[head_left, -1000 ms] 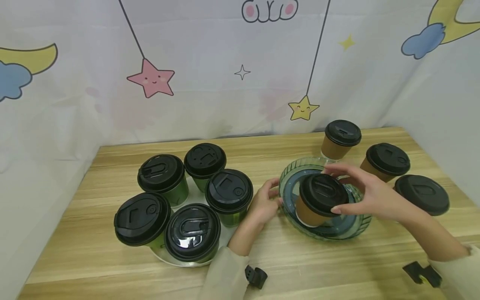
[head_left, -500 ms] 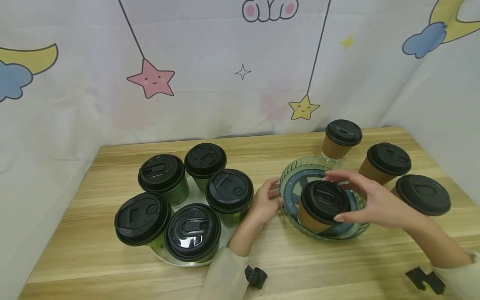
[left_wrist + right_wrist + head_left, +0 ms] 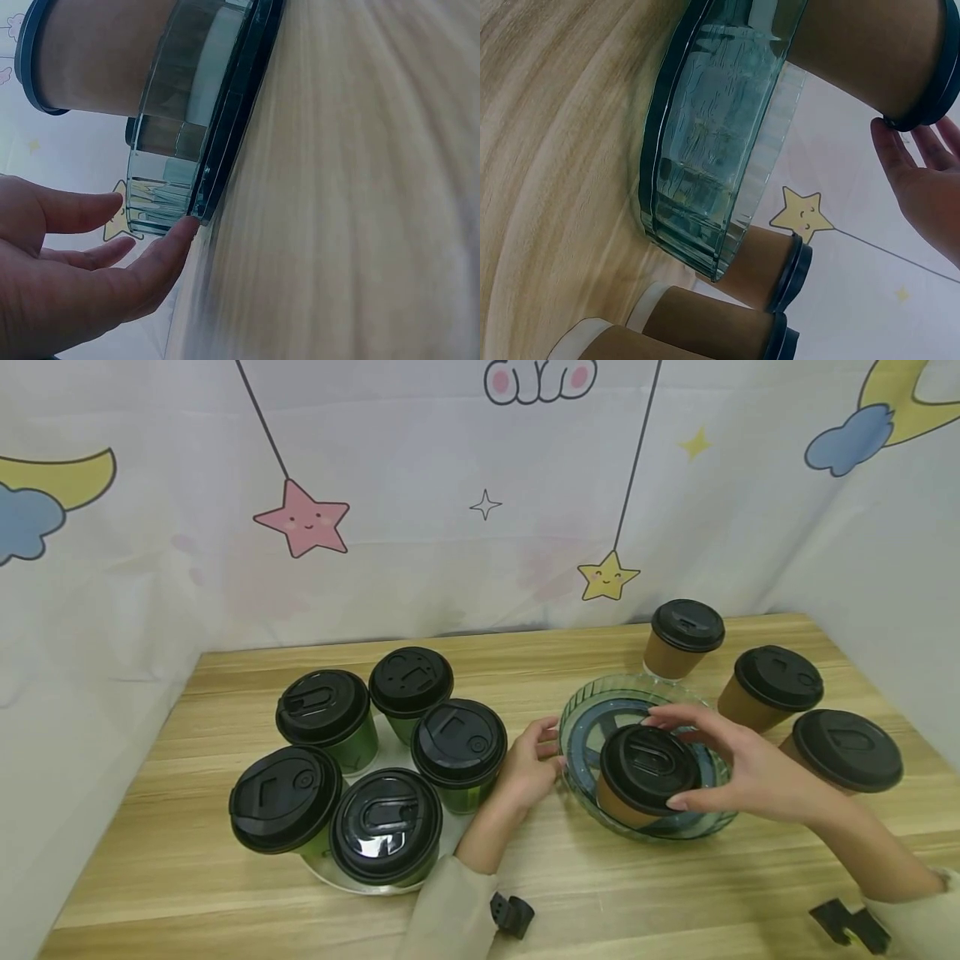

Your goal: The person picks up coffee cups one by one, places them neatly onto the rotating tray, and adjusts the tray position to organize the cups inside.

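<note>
Both hands (image 3: 529, 770) (image 3: 761, 772) extended — left fingers (image 3: 163, 261) loosely bent, right fingers (image 3: 693, 717) curved opposite thumb (image 3: 702, 798).

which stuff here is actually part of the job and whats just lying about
In the job:
brown paper cup with black plastic lid, held by the right hand
round green-tinted glass dish, left hand at its side
three other brown cups with black lids, probably waiting

Apparently just standing by:
five green black-lidded cups on a round white plate

Home or studio, can't tell: wood-grain table (image 3: 600, 893) under the fingers (image 3: 693, 717); cartoon-printed cloth (image 3: 420, 568) hung beyond them and to either side.
</note>
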### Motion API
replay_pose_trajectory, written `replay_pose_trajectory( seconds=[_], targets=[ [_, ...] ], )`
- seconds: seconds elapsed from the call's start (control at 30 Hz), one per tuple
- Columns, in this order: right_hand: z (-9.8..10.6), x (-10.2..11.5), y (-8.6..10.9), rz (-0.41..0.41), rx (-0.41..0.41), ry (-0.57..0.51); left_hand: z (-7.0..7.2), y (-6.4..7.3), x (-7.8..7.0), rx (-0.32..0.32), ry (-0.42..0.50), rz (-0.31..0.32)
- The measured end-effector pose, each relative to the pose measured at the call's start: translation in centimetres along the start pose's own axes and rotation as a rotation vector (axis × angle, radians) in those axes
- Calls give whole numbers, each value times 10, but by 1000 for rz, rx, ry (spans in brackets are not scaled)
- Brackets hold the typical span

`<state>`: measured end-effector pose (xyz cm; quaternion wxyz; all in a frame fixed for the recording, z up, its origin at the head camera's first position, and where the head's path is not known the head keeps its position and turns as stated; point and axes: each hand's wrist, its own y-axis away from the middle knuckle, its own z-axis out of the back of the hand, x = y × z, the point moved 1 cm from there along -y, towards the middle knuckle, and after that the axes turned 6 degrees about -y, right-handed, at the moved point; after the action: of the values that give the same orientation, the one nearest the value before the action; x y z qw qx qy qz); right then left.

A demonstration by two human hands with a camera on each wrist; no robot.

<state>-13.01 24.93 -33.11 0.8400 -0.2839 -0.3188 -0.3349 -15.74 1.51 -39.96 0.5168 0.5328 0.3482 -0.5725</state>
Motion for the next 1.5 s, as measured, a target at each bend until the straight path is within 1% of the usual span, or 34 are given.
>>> replay_pose_trajectory(
  seconds=[0.3,0.53,0.63,0.73,0.87,0.97,1.1,1.13,1.23,1.27,1.37,1.5],
  targets=[
    [-3,0,0,12,-14,-31,-1,0,1,0,9,3],
    [-5,0,2,-15,-14,-61,-1,0,2,12,14,19],
    [-5,0,2,-15,-12,-76,-1,0,3,9,12,17],
    [-5,0,2,-1,-6,-112,-2,1,4,-1,24,22],
    [-1,-2,4,-18,-11,-182,-1,3,3,-7,49,48],
    [1,-6,5,23,-34,-254,-1,3,2,-11,57,49],
    [4,-12,7,118,-65,-340,-1,1,3,-19,34,-3],
    [5,-13,8,123,-76,-347,-1,0,4,-16,28,-19],
    [8,-15,11,122,-107,-370,-1,-1,3,-4,21,-40],
    [9,-15,11,125,-117,-382,-1,-1,3,-4,16,-36],
    [12,-16,13,97,-150,-389,-1,-1,2,-27,-2,-14],
    [16,-16,17,45,-178,-355,0,0,0,-52,-8,15]
  ],
)
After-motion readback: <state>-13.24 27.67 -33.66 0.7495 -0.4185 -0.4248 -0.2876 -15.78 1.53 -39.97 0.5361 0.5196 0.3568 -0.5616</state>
